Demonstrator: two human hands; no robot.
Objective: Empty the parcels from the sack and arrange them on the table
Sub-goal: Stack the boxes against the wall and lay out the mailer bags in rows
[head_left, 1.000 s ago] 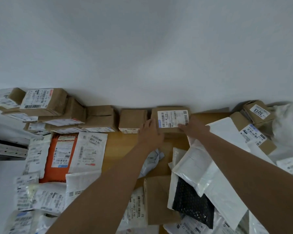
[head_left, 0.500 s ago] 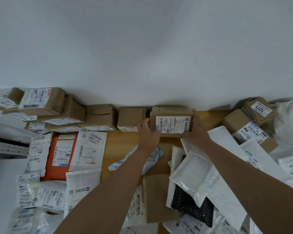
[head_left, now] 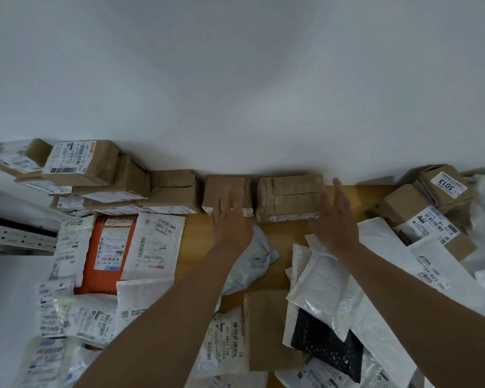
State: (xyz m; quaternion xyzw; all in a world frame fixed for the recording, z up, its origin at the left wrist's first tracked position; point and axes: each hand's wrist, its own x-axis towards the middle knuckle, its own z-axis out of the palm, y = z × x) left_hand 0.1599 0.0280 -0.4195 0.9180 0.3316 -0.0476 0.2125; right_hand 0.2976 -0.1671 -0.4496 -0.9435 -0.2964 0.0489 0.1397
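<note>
On the table [head_left: 356, 196], both hands have let go of the box [head_left: 290, 197], fingers spread.

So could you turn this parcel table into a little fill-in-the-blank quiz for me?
1. The row of brown boxes stands along the back of the table against the white ____.
2. The box on the far right bears a label printed with the number ____.
3. Among the white mailers on the left lies one flat parcel coloured ____.
4. Both the left hand and the right hand have their fingers ____, holding nothing.

Missing words: wall; 3013; orange; open
</note>
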